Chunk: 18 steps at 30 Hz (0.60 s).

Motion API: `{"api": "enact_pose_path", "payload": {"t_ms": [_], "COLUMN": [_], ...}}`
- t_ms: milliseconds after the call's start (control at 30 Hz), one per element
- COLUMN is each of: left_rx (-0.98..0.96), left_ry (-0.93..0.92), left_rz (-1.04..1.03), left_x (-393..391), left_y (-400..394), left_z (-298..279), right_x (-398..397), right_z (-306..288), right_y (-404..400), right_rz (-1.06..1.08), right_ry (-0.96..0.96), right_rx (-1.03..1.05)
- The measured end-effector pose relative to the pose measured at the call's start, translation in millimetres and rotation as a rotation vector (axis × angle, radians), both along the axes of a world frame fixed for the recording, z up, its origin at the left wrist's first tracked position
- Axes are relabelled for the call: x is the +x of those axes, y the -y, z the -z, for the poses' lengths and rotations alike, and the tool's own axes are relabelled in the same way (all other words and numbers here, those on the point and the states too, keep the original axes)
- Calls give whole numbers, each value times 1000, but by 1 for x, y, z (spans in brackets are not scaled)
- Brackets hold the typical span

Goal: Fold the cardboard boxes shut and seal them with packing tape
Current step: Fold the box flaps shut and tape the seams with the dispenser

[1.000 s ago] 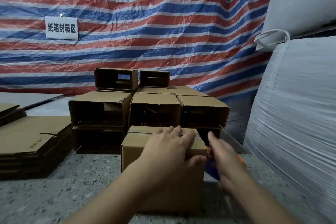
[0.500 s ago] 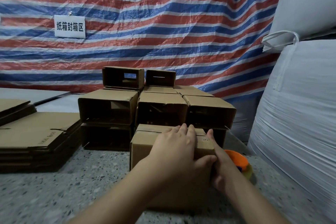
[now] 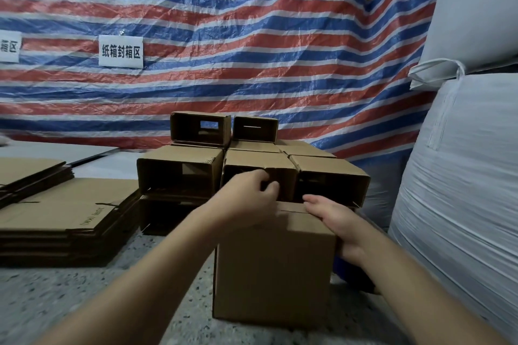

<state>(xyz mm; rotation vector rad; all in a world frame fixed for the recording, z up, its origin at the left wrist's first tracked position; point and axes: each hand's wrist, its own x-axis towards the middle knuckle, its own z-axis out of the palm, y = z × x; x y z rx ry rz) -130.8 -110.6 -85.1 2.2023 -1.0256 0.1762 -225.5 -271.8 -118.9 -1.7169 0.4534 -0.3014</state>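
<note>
Closing the flaps — a worker's hands met atop the cardboard box (image 3: 274, 266).
Left hand (image 3: 249, 199) pinched a flap, right hand (image 3: 333, 218) lay flat, fingers straight; taping likely came next.

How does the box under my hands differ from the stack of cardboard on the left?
The box under the hands is folded into shape and stands upright; the stack of cardboard lies flattened in layers. The box is a single piece; the stack holds many. Both are plain brown cardboard on the speckled surface.

Red-white-blue striped tarp (image 3: 252, 36), brown boxes (image 3: 179, 173)
</note>
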Motion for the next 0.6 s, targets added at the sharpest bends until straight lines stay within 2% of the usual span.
{"api": "enact_pose_path", "payload": {"t_ms": [67,133,200,233,267,367,500,600], "left_rx": [45,102,-85,-201,-280,-333,-352,-263], "left_ry": [-39,-282,-682,-813,-866,-900,-912,-778], "left_rz": [-146,-177,-48,-7,2,-29,-78,-190], "left_x": [14,25,27,27,28,27,29,33], "left_y": [-12,-24,-30,-31,-31,-29,-38,-49], "left_z": [7,15,25,29,32,34,34,37], "right_x": [1,2,4,5,5,4,-5,-9], "right_z": [1,1,3,5,7,7,10,22], "right_y": [5,10,11,11,10,6,1,9], "right_rz": [-24,-14,-3,0,9,65,119,207], "right_ry": [0,5,30,45,67,101,40,-58], "right_rx": [86,111,146,166,184,259,404,163]}}
